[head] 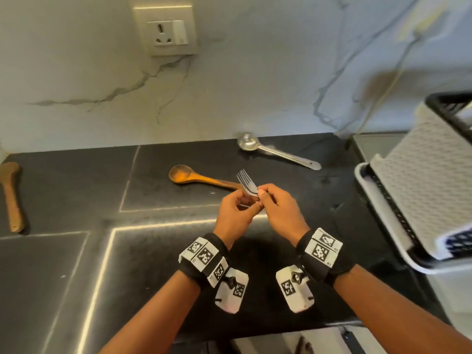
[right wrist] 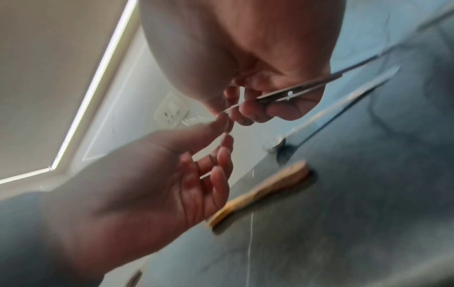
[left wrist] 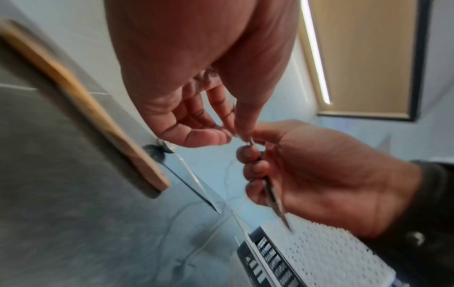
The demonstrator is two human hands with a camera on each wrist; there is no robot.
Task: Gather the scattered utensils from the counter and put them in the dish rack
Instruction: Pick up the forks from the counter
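Observation:
A steel fork [head: 244, 178] is held above the black counter [head: 153, 264], tines up and away from me. My right hand [head: 263, 196] grips its handle; in the right wrist view two thin metal handles [right wrist: 299, 89] seem to lie in that fist. My left hand [head: 252, 203] pinches the fork near its neck with thumb and fingertips [left wrist: 236, 134]. A wooden spoon [head: 189, 176] lies just behind the hands. A long steel spoon [head: 270, 149] lies by the wall. The white dish rack [head: 419, 190] stands at the right.
A wooden spatula [head: 12, 195] lies at the counter's far left. A wall socket [head: 167, 31] sits on the marble backsplash. The rack rests on a white drain tray [head: 378, 200] at the counter's right end. The counter's front edge is close below my wrists.

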